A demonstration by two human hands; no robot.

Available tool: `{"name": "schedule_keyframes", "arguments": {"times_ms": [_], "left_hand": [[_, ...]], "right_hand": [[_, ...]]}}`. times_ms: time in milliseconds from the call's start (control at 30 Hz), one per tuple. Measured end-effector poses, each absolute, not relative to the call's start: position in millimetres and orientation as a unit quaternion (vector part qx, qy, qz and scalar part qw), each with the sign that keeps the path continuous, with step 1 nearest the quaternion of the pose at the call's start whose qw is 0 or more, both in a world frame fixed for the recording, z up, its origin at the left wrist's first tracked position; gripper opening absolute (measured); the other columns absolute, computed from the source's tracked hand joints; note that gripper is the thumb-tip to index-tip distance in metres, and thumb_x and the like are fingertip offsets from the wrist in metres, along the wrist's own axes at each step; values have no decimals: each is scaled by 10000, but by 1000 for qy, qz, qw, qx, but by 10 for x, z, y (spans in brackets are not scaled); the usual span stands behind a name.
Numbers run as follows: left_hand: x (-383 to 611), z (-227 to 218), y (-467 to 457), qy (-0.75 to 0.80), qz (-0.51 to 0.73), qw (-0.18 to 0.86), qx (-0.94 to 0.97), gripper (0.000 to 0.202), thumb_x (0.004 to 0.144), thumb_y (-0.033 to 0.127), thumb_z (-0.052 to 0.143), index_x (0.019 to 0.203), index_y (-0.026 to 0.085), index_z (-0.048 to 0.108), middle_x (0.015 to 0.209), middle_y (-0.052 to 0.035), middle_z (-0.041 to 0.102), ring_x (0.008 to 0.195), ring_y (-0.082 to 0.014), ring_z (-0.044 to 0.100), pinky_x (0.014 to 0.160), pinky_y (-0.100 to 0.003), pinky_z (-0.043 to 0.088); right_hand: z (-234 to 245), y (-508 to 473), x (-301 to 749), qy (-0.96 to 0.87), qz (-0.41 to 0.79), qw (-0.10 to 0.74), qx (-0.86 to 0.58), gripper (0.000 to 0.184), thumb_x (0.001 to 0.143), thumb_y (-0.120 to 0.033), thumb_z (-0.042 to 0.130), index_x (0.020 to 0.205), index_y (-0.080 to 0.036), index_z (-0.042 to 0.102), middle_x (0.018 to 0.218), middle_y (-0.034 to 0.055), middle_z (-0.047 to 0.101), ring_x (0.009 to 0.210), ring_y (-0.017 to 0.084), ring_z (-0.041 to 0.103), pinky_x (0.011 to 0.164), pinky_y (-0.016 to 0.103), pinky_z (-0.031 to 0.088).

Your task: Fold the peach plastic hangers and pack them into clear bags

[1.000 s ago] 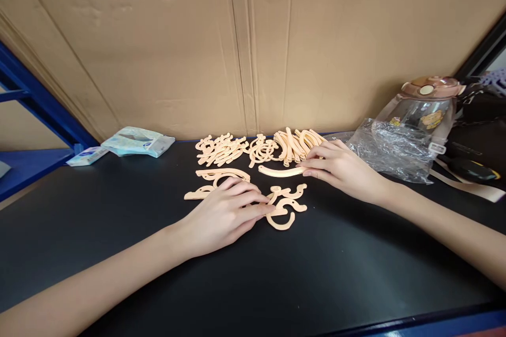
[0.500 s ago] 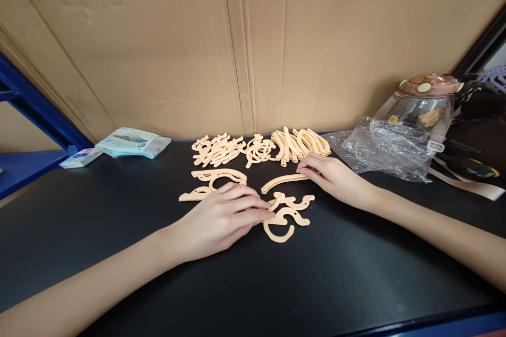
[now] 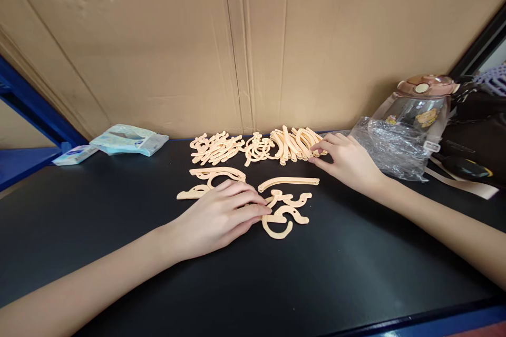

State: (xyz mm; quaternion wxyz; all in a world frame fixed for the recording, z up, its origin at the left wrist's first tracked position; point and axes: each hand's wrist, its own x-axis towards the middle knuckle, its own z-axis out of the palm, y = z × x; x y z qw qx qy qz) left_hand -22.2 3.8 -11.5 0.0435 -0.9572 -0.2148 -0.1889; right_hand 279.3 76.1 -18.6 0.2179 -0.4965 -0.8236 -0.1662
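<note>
My left hand (image 3: 227,213) lies with fingers stretched out, its fingertips by a hook-shaped cream piece (image 3: 278,236). Around it are wavy cream pieces (image 3: 293,214) and another cream group (image 3: 217,172) with a long strip, partly covered by the hand. My right hand (image 3: 346,160) is at the right end of a pile of long curved strips (image 3: 290,145), thumb and fingers apart around the strip ends; whether they touch one is hard to see. A single curved strip (image 3: 288,182) lies in front of the pile.
Small wavy pieces (image 3: 216,148) and hook pieces (image 3: 259,148) are heaped at the back. Tissue packs (image 3: 128,139) sit at the left. A clear plastic bag (image 3: 389,145), a strapped bottle (image 3: 425,97) and a dark bag (image 3: 474,137) stand right. Cardboard (image 3: 177,47) walls the back.
My right hand has let go of the single curved strip, leaving it on the table, and moved back and right to the strip pile. My left hand stays nearly in place.
</note>
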Motion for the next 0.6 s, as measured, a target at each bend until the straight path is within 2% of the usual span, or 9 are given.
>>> {"name": "schedule_keyframes", "arguments": {"times_ms": [133,267,467,600], "left_hand": [[-223,-112,28,-231,-184,52,-954,237,979,202,491,1167,219,635,1159,-29,686,1058,-171,580,937,-304,409],[-216,-120,30,-274,-186,76,-940,242,954,262,529,1166,222,638,1183,-49,667,1104,-217,557,961,-367,396],[-218,-136,47,-329,-171,46,-928,229,931,324,558,1112,225,657,1188,-42,662,1160,-234,527,1014,-410,376],[-217,-131,50,-326,-175,52,-928,254,926,313,565,1143,216,652,1182,-47,670,1163,-236,533,1023,-419,376]], "right_hand": [[-227,841,2842,-821,-180,201,-504,268,914,-367,530,976,-174,706,942,84,685,905,261,600,794,383,398],[-254,859,2811,-828,-159,204,-498,269,907,-396,542,926,-189,714,923,77,703,896,253,607,793,378,384],[-270,838,2743,-793,-118,272,-533,222,881,-284,530,769,-200,702,827,48,720,860,239,632,745,358,374],[-223,802,2751,-757,-110,311,-565,209,856,-275,516,813,-202,706,765,36,720,739,216,646,732,346,404]]}}
